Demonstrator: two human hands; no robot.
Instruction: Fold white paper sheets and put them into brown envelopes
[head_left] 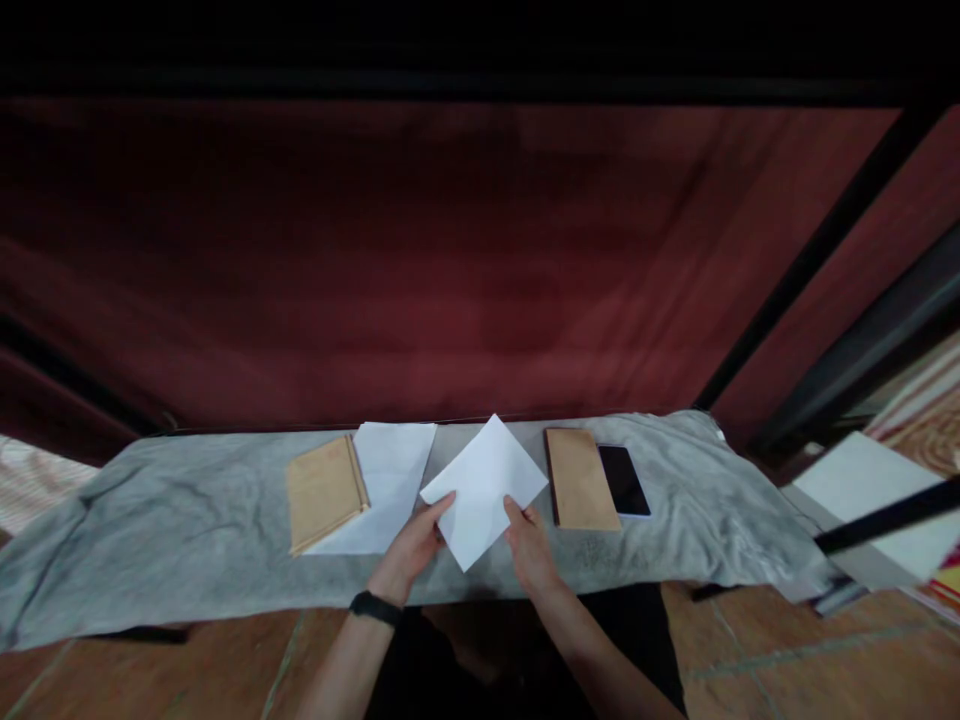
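A folded sheet of white paper [484, 487] is held up in front of me, turned so that one corner points away and one toward me. My left hand [417, 540] pinches its left side, thumb on top and fingers underneath. On the right side, my right hand [529, 540] grips the same paper with the thumb on top. Left of the paper lie white sheets [397, 470], partly covered by a stack of brown envelopes [324, 492]. To the right is another brown envelope or stack [583, 480], beside a dark-screened phone or tablet [624, 482].
A grey cloth [202, 530] covers the long narrow table. Behind it rises a dark red panel [450, 270] with black framing. At the far right, a white board-like object [870, 500] stands near a black bar. Brown floor tiles [232, 665] show below.
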